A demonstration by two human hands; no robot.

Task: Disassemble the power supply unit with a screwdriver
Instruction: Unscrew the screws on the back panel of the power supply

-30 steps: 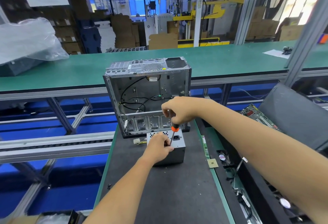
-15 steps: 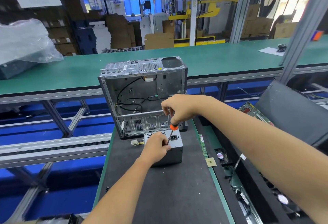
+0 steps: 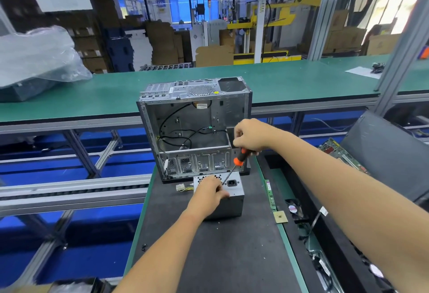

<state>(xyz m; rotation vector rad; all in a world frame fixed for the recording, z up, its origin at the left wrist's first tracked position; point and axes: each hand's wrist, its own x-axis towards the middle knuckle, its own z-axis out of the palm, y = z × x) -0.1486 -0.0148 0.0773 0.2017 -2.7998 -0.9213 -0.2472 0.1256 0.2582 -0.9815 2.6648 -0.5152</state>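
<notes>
A grey metal power supply unit (image 3: 233, 204) stands on the black mat, its vented top face with a power socket turned upward. My left hand (image 3: 210, 191) rests on that top face and grips the unit's near edge. My right hand (image 3: 249, 135) is closed around the orange-and-black handle of a screwdriver (image 3: 239, 159). The shaft slants down to the left, and its tip meets the top face just beside my left fingers. The screw under the tip is too small to see.
An open, stripped computer case (image 3: 193, 127) stands right behind the unit. Yellow-wired connectors (image 3: 183, 187) lie at its left. A memory stick (image 3: 270, 194), a CPU chip (image 3: 280, 217) and a small fan (image 3: 293, 210) lie to the right, beside a dark bin (image 3: 383, 153) holding a circuit board.
The camera view has shifted slightly. Both hands stay on the unit and the screwdriver, with only small movement of the right hand on the handle.
</notes>
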